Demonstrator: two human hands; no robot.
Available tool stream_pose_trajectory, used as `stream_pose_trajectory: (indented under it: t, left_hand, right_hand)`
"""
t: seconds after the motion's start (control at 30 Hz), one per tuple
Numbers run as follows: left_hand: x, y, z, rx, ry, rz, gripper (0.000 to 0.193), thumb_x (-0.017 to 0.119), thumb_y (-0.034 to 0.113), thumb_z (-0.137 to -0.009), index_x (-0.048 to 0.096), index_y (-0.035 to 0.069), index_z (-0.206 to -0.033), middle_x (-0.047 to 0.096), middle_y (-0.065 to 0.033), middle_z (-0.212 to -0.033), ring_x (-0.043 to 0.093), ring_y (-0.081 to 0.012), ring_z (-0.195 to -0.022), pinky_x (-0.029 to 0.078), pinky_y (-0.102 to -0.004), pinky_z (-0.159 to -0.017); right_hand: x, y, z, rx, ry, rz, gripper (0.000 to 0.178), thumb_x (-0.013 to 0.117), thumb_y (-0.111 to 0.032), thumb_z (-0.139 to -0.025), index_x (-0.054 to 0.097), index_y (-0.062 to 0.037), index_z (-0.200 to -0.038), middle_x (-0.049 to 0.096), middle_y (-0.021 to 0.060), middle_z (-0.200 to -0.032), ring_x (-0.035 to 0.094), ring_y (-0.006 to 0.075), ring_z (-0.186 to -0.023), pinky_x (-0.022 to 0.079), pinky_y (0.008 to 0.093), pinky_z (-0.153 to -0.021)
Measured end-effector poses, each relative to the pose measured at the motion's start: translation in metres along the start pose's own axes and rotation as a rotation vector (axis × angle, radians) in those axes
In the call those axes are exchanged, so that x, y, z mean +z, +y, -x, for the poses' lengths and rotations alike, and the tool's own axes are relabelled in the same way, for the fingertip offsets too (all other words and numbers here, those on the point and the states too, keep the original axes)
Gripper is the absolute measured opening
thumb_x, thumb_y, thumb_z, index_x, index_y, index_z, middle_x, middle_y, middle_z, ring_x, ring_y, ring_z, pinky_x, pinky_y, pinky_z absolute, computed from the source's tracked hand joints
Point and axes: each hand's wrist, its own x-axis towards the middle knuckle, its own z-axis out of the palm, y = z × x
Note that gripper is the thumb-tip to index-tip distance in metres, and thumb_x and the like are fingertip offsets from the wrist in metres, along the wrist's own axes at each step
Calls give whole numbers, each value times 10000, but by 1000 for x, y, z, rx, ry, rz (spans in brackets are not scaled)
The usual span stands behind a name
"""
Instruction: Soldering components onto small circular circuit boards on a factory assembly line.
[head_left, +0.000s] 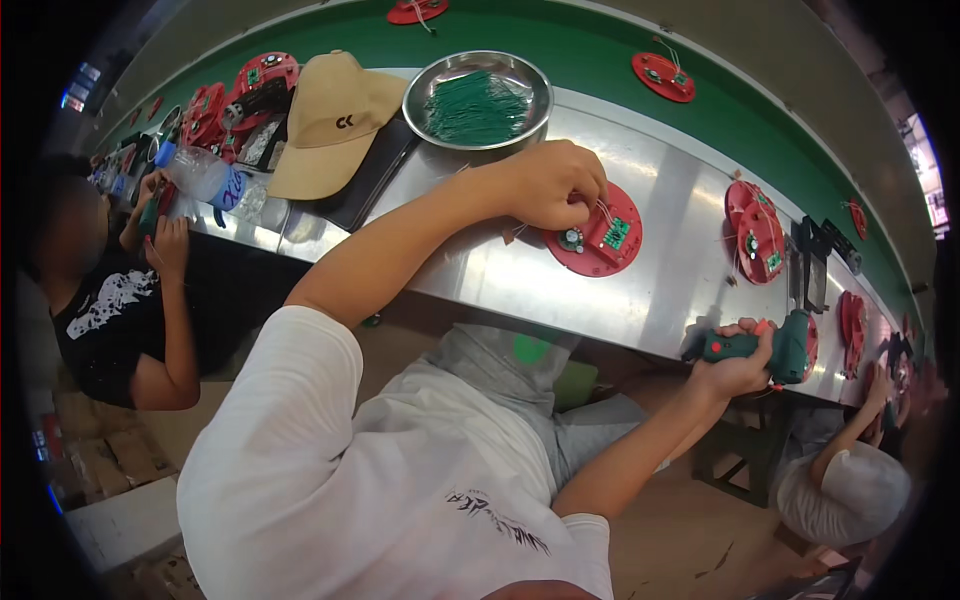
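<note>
A round red plate with a small green circuit board lies flat on the metal bench in front of me. My left hand is over its far left part, fingers closed in a pinch at the thin pale wires that rise from it. Off to the right, at the bench's front edge, my right hand is wrapped around a dark green cordless screwdriver. The tool's tip is too unclear to make out.
Behind my left hand stands a steel bowl of green wires or strips. A tan cap and a plastic bottle lie leftward. More red plates are on the right; others ride the green belt. Co-workers sit on both sides.
</note>
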Motion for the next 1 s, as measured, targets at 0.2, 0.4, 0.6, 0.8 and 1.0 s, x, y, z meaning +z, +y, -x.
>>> stream_pose_trajectory:
  t: [0.2, 0.4, 0.6, 0.8, 1.0]
  left_hand:
    - [-3, 3, 3, -116, -40, -141, 212, 612, 111, -729, 759, 2, -837, 720, -118, -969, 664, -277, -988, 556, -366, -822]
    - [-49, -2, 8, -82, 331, -153, 159, 676, 150, -800, 772, 44, -870, 702, -128, -1072, 675, -282, -962, 538, -376, -837]
    - [-101, -14, 27, -813, 125, -510, 201, 659, 137, -716, 727, -28, -809, 687, -249, -838, 690, -380, -826, 547, -443, -764]
    - [-89, -55, 36, -810, 131, -499, 184, 690, 136, -751, 760, 57, -902, 720, -183, -867, 701, -347, -823, 554, -414, -786]
    - [-99, -45, 46, -819, 160, -378, 206, 704, 154, -804, 770, 54, -971, 723, -179, -872, 695, -323, -821, 546, -396, -787]
  right_hand:
    - [-13, 3, -2, -28, -76, -4, 241, 576, -256, -945, 604, -35, -1037, 615, 84, -792, 538, 155, -570, 450, 283, -521]
    - [-16, 6, -4, -38, -98, -13, 272, 569, -273, -949, 604, -20, -1043, 614, 94, -803, 544, 154, -586, 451, 281, -531]
    - [-15, 6, -8, -38, -98, -30, 263, 548, -267, -956, 588, -12, -1005, 619, 97, -795, 519, 161, -533, 425, 294, -508]
    - [-27, 5, -15, -15, -169, -23, 277, 538, -278, -967, 602, -18, -1037, 614, 88, -842, 530, 155, -590, 441, 292, -564]
    - [-19, 3, -8, 12, -144, -39, 250, 534, -272, -970, 579, -42, -1057, 611, 91, -798, 515, 159, -510, 406, 285, -495]
